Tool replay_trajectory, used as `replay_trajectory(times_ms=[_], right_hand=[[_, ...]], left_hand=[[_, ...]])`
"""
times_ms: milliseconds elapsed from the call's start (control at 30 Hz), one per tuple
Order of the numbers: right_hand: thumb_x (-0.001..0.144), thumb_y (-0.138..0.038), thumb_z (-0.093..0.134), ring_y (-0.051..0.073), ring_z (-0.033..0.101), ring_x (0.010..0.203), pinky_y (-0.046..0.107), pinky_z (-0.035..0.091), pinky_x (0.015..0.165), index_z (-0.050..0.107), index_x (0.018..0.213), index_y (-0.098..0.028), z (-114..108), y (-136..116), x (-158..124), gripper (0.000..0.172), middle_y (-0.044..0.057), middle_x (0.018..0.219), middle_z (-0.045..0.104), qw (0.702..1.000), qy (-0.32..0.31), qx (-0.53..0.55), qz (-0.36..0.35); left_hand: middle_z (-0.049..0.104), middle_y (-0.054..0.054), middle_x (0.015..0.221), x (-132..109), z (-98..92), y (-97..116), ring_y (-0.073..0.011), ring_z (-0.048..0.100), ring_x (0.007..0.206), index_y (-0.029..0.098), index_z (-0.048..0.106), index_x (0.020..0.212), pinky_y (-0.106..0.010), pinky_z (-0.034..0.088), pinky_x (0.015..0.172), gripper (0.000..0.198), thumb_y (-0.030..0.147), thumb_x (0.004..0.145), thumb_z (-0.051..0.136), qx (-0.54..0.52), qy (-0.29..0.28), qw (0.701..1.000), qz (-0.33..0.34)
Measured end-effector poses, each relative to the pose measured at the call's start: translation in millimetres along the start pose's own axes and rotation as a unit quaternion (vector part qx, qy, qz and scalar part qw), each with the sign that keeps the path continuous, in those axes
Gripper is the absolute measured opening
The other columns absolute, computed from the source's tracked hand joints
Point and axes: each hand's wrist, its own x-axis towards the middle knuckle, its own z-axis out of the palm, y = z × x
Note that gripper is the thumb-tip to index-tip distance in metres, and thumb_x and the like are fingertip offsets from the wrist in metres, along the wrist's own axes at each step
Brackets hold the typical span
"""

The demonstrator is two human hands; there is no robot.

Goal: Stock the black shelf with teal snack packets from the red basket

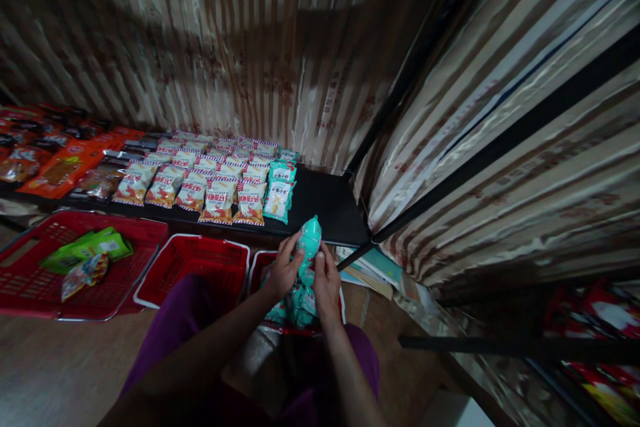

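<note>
A teal snack bag (311, 235) is held upright between my two hands, just in front of the shelf edge. My left hand (287, 267) closes on its left side, and my right hand (327, 280) grips it from the right. Below them, more teal snack bags (303, 305) lie in a red basket (343, 310) between my knees. On the black shelf (325, 203), a short row of matching teal bags (279, 200) stands to the right of several rows of white-and-orange snack bags (219, 200).
Orange snack packs (60, 165) fill the shelf's left end. Two more red baskets stand on the floor: a middle basket (200, 247) and a left basket (30, 280) holding green packs (95, 245). Black frame bars (480, 167) and striped sheeting (250, 47) enclose the right and back.
</note>
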Motion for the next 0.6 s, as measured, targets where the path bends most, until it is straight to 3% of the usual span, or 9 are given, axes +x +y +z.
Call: replay_trajectory(times_ms=[100,267,467,600], right_hand=[[0.083,-0.053,0.050,0.023,0.048,0.124,0.036,0.033,0.105,0.058,0.123,-0.022,-0.5,-14.6,-6.1,0.052,0.008,0.132,0.056,0.996,-0.022,0.069,0.049],[0.076,-0.046,0.063,0.022,0.056,0.113,0.034,0.039,0.099,0.060,0.120,-0.022,-0.9,-30.0,-14.8,0.050,0.006,0.122,0.063,0.990,-0.061,0.125,0.036],[0.066,-0.042,0.072,0.022,0.062,0.097,0.036,0.046,0.091,0.062,0.114,-0.020,-2.2,-17.7,-19.6,0.054,0.006,0.111,0.068,0.991,-0.029,0.120,0.056],[0.067,-0.043,0.071,0.021,0.063,0.098,0.036,0.048,0.089,0.058,0.119,-0.022,-0.8,-15.2,-25.1,0.057,0.006,0.113,0.068,0.974,-0.014,0.211,0.087]], left_hand=[[0.046,-0.009,0.133,-8.5,1.9,8.0,-0.0211,0.040,0.127,0.022,0.054,0.127,-0.035,0.026,0.112,0.042,0.038,0.089,0.045,0.025,0.009,1.000,0.014],[0.047,-0.008,0.128,-23.1,3.6,18.9,-0.0213,0.042,0.123,0.023,0.060,0.122,-0.033,0.027,0.111,0.039,0.036,0.088,0.046,0.052,0.014,0.998,0.022],[0.054,-0.009,0.121,-33.7,-4.4,31.8,-0.0221,0.046,0.118,0.023,0.060,0.121,-0.036,0.032,0.107,0.038,0.030,0.087,0.046,0.094,0.007,0.994,0.059],[0.057,-0.009,0.121,-33.4,-10.1,26.0,-0.0230,0.048,0.118,0.022,0.060,0.119,-0.039,0.034,0.106,0.037,0.027,0.082,0.053,0.076,0.037,0.996,0.038]])
